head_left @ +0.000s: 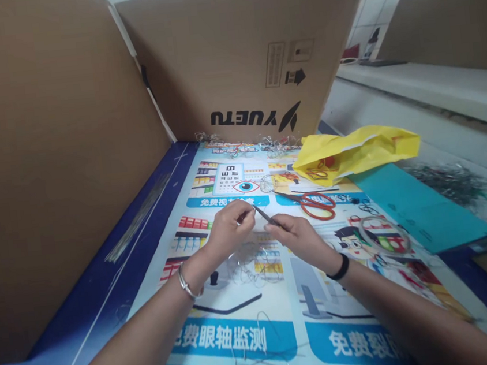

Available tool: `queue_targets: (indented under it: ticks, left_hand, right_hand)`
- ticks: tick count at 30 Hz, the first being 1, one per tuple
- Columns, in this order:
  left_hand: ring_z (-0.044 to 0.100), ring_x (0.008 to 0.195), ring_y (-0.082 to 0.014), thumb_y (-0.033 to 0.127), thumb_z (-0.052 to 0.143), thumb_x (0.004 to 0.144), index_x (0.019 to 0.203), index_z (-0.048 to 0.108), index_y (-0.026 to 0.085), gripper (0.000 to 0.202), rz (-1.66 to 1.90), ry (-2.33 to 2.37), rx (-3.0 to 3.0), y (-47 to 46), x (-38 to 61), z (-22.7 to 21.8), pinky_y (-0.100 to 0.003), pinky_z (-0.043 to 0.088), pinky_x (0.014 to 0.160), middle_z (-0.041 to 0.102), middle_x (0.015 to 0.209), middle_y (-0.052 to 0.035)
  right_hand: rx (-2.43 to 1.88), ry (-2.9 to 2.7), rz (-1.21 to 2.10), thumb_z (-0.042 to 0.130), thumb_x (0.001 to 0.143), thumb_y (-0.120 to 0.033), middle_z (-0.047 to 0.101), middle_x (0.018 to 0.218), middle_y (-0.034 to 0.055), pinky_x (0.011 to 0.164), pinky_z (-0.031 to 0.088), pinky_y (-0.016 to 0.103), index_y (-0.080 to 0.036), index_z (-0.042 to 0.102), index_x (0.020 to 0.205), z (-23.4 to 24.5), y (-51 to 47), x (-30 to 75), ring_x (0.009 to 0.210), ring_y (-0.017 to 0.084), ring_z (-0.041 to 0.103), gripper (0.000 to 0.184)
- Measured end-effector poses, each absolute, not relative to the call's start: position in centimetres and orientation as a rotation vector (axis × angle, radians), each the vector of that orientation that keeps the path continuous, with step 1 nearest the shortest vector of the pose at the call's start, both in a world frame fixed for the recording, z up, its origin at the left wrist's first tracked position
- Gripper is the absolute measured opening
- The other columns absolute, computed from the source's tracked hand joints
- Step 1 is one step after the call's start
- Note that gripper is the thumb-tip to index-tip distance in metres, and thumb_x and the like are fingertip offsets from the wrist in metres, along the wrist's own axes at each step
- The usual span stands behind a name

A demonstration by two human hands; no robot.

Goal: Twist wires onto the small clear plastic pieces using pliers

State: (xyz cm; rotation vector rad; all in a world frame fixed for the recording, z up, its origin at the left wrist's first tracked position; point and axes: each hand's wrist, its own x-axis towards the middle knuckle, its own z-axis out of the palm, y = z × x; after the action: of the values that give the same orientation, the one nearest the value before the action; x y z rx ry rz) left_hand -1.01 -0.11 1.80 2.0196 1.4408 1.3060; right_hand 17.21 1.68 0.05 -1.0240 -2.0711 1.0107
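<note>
My left hand [231, 224] is closed in a pinch above the printed poster; whatever sits between its fingertips is too small to make out. Close beside it, my right hand [299, 237] grips a slim dark pointed tool [265, 214], its tip reaching toward the left fingertips. The tool's exact kind cannot be told. Below the hands, a loose tangle of thin wire [252, 266] lies on the poster. Scissors with red handles [318, 205] rest just beyond my right hand.
Cardboard walls [229, 50] stand at the left and back. A yellow bag [362, 149] lies at the back right, near a coil of wire [383, 235] and a heap of wire scraps [448, 184]. Straight thin strands [140, 216] lie at the left; wire bits [264, 337] lie in front.
</note>
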Motion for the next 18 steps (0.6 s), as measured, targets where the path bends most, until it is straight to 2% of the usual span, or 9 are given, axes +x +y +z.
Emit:
queue_targets:
  ticks: [5, 7, 12, 15, 18]
  left_hand:
    - [0.055, 0.078, -0.0139, 0.035, 0.047, 0.086, 0.082, 0.059, 0.016, 0.022, 0.956, 1.152, 1.743, -0.2, -2.8, 2.6, -0.027, 0.042, 0.072, 0.06, 0.082, -0.0027]
    - [0.055, 0.082, -0.0146, 0.035, 0.047, 0.086, 0.086, 0.06, 0.016, 0.022, 0.877, 1.097, 1.702, -0.3, -3.9, 2.5, -0.027, 0.042, 0.074, 0.061, 0.086, -0.004]
    - [0.053, 0.077, -0.0141, 0.029, 0.057, 0.078, 0.092, 0.06, 0.017, 0.019, 0.622, 0.992, 1.754, -1.1, -5.6, 1.5, -0.027, 0.042, 0.069, 0.06, 0.09, -0.0042]
    - [0.052, 0.078, -0.0141, 0.025, 0.058, 0.075, 0.09, 0.059, 0.016, 0.017, 0.631, 1.062, 1.775, -1.7, -5.7, 0.9, -0.027, 0.041, 0.07, 0.06, 0.089, -0.0036]
    - [0.051, 0.07, -0.0124, 0.023, 0.054, 0.076, 0.084, 0.059, 0.016, 0.012, 0.67, 1.182, 1.759, -2.3, -5.3, 0.6, -0.025, 0.04, 0.065, 0.06, 0.081, -0.0022]
  right_hand:
    - [-1.108, -2.147, 0.787, 0.047, 0.086, -0.035, 0.045, 0.06, -0.0034, 0.052, 0.031, 0.023, -0.018, 0.05, 0.068, 0.0, 2.0, 17.3, 0.056, 0.011, 0.043, 0.024]
    - [-1.111, -2.187, 0.701, 0.047, 0.086, -0.033, 0.047, 0.06, -0.0031, 0.053, 0.031, 0.023, -0.019, 0.05, 0.067, 0.1, 2.0, 17.3, 0.056, 0.011, 0.045, 0.024]
    - [-1.119, -2.303, 0.548, 0.049, 0.086, -0.032, 0.056, 0.068, 0.0, 0.058, 0.036, 0.024, -0.019, 0.055, 0.072, 0.5, 1.2, 18.0, 0.064, 0.013, 0.051, 0.02]
    - [-1.126, -2.357, 0.484, 0.048, 0.087, -0.031, 0.06, 0.073, 0.0018, 0.061, 0.039, 0.024, -0.019, 0.057, 0.078, 0.2, 0.3, 18.9, 0.067, 0.014, 0.055, 0.018]
    - [-1.116, -2.406, 0.426, 0.047, 0.088, -0.031, 0.061, 0.074, 0.003, 0.061, 0.04, 0.024, -0.018, 0.058, 0.08, -0.4, -0.4, 19.6, 0.068, 0.014, 0.056, 0.019]
